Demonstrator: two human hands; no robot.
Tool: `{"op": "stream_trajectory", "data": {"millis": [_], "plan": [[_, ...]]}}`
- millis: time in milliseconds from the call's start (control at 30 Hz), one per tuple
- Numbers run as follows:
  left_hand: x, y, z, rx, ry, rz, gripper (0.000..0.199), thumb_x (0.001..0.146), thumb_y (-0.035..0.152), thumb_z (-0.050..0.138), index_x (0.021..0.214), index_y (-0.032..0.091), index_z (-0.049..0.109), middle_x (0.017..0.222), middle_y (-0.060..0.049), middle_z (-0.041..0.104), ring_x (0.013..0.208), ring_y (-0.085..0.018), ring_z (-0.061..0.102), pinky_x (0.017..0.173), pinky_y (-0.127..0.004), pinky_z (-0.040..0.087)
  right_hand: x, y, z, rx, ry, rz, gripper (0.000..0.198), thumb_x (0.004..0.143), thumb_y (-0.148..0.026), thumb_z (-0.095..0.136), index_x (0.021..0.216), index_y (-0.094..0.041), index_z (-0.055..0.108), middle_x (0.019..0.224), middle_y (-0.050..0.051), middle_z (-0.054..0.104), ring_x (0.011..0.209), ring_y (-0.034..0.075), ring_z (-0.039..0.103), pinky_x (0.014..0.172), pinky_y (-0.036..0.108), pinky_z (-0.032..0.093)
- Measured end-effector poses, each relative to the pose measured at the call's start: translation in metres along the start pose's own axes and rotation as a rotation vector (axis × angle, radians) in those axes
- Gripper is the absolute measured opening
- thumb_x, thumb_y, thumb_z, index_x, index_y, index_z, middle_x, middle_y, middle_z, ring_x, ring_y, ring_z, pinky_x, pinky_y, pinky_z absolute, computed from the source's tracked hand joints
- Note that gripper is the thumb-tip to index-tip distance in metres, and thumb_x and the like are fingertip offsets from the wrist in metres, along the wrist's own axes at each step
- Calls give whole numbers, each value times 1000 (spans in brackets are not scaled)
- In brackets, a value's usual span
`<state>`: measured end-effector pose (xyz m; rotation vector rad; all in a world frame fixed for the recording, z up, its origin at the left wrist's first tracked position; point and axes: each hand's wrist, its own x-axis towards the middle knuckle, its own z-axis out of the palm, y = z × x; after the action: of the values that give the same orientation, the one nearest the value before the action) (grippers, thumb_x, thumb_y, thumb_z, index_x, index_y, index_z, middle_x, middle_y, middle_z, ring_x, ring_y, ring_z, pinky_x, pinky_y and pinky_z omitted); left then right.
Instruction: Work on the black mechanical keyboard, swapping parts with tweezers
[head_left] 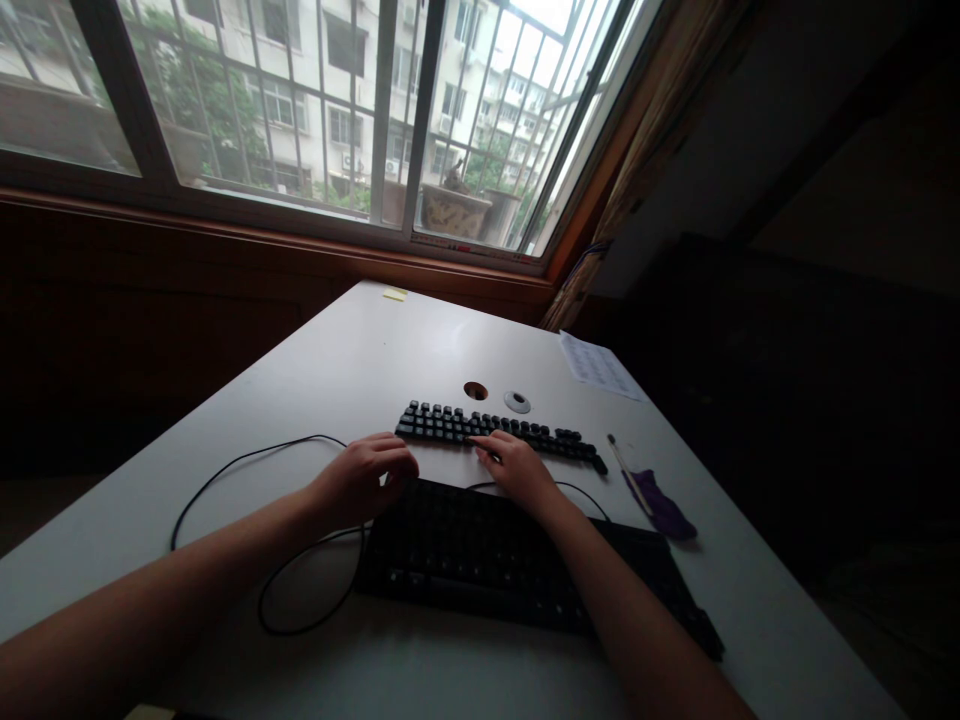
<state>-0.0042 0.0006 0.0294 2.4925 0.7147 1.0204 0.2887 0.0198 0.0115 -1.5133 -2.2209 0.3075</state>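
Note:
A black keyboard base (480,545) lies at a slant on the white desk, its surface dark and some keys showing along its front rows. Behind it, loose black keycaps (442,425) are set out in rows. My left hand (375,468) is curled at the base's back left corner, its fingertips bent down; whatever they hold, if anything, is hidden. Reaching over the base, my right hand (514,468) has its thumb and index finger closed at the front edge of the keycap rows, on what looks like a dark keycap (471,441).
A black cable (217,470) loops over the desk (315,400) on the left. To the right lie a purple cloth (667,508) and a thin brush (630,475). Further back are a round desk hole (475,391), its grey cover (517,402), a printed sheet (600,365) and a yellow note (395,294).

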Motion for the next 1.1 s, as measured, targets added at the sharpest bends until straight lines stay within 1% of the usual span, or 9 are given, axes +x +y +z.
{"op": "stream_trajectory", "data": {"millis": [133, 300, 467, 600, 667, 767, 833, 967, 1100], "plan": [[0, 0, 0, 13, 8, 10, 18, 80, 4, 50, 82, 16, 63, 75, -4, 61, 72, -16, 54, 64, -25, 44, 0, -1, 0, 49, 22, -2, 27, 94, -25, 56, 115, -23, 73, 101, 6, 71, 89, 20, 68, 85, 31, 51], [0, -1, 1, 30, 8, 17, 18, 80, 4, 50, 81, 17, 63, 74, -3, 60, 72, -16, 54, 65, -25, 43, -1, -3, -8, 136, 84, -3, 30, 94, -29, 55, 119, -22, 70, 106, 7, 73, 98, 22, 67, 90, 34, 51], [-1, -3, 2, 26, 6, 13, 19, 80, 3, 49, 81, 16, 63, 74, -4, 60, 72, -16, 54, 65, -26, 43, -8, -6, -26, 250, 171, 65, 32, 97, -39, 50, 111, -19, 70, 93, 6, 75, 94, 23, 68, 88, 36, 51], [-1, -3, 2, 18, -7, 19, 19, 79, 3, 49, 81, 16, 62, 75, -4, 61, 73, -16, 54, 66, -26, 44, -22, -16, -39, 474, 191, 169, 42, 99, -52, 42, 109, -20, 67, 87, 6, 71, 65, 18, 61, 63, 31, 51], [-1, -2, 2, 13, -15, 28, 19, 79, 3, 49, 81, 17, 62, 75, -4, 61, 74, -17, 55, 67, -26, 44, -32, -24, -45, 547, 203, 179, 44, 99, -54, 40, 109, -20, 66, 87, 6, 69, 61, 16, 56, 59, 30, 49], [-2, -2, 3, 8, -23, 45, 19, 78, 3, 50, 81, 17, 62, 76, -4, 61, 74, -17, 55, 67, -26, 44, -51, -36, -49, 467, 273, 156, 42, 100, -52, 39, 100, -22, 69, 87, 5, 62, 75, 19, 57, 71, 32, 50], [-2, -2, 5, 4, -34, 58, 20, 78, 2, 50, 81, 18, 62, 77, -4, 62, 75, -17, 54, 67, -27, 44, -65, -42, -48, 382, 301, 174, 42, 100, -52, 38, 96, -25, 69, 84, 3, 57, 76, 19, 56, 72, 31, 49], [-2, -4, 7, 16, -72, 73, 24, 79, 0, 49, 87, 18, 63, 81, -5, 64, 83, -19, 55, 74, -29, 46, -92, -46, -41, 471, 209, 238, 36, 101, -52, 38, 103, -26, 62, 74, -1, 50, 61, 16, 53, 57, 28, 46], [-2, -4, 9, 23, -137, 95, 24, 87, 5, 52, 100, 20, 66, 100, -7, 68, 98, -22, 57, 87, -35, 50, -108, -48, -36, 459, 161, 191, 25, 100, -46, 46, 97, -25, 57, 71, -2, 53, 58, 15, 54, 57, 29, 45]]}}
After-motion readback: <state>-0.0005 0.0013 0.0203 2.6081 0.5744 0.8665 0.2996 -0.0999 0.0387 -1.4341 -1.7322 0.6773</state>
